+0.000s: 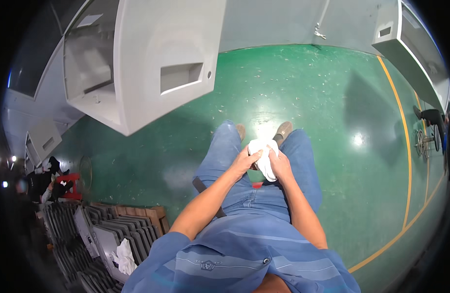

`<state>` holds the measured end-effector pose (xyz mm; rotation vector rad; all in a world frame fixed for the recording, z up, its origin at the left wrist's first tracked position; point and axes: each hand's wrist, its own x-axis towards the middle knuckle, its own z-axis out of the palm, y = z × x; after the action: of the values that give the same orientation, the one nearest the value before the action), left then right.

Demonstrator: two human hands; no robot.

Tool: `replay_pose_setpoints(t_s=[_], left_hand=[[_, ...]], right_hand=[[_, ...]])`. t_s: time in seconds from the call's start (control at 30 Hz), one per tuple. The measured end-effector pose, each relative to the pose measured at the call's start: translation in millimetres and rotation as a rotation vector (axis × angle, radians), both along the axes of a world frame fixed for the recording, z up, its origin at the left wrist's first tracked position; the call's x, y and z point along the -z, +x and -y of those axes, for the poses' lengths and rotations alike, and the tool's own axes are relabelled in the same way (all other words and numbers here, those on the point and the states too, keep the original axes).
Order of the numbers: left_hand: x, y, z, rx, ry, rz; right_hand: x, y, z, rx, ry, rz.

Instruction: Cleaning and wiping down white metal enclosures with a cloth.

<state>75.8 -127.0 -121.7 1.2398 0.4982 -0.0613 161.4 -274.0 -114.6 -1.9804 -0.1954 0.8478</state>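
A crumpled white cloth (268,168) is bunched between my two hands, above my lap. My left hand (243,162) grips its left side, the thumb pressed onto the fabric. From the other side my right hand (280,165) has its fingers closed around the cloth, and a loose end hangs down between the hands. Whether anything is wrapped inside the cloth cannot be made out. Both forearms reach forward over my blue jeans (303,166).
A large pale grey housing (142,49) with a rectangular recess is up ahead on the left; another housing (406,53) is far right. Stacked grey panels (122,229) stand at lower left, a white rag (123,256) on them. A person sits by a red stool (73,186). Yellow lines (406,132) cross the green floor.
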Motion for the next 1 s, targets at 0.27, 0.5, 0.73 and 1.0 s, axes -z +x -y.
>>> replay_pose_setpoints(t_s=[0.27, 0.5, 0.73, 1.0], left_hand=[[-38.9, -16.5, -22.9, -0.008, -0.264, -0.184], [-327.8, -175.1, -206.4, -0.644, 1.524, 0.382], [-345.6, -231.0, -352.1, -0.820, 0.617, -0.093], [-331.2, -219.7, -353.1, -0.748, 0.693, 0.194]], right_hand=[[-71.0, -32.7, -14.5, -0.420, 0.133, 0.688], [-35.9, -29.2, -20.4, -0.002, 0.449, -0.335], [-56.1, -10.4, -28.5, 0.069, 0.570, -0.717], [-41.4, -11.2, -22.0, 0.135, 0.776, -0.815]])
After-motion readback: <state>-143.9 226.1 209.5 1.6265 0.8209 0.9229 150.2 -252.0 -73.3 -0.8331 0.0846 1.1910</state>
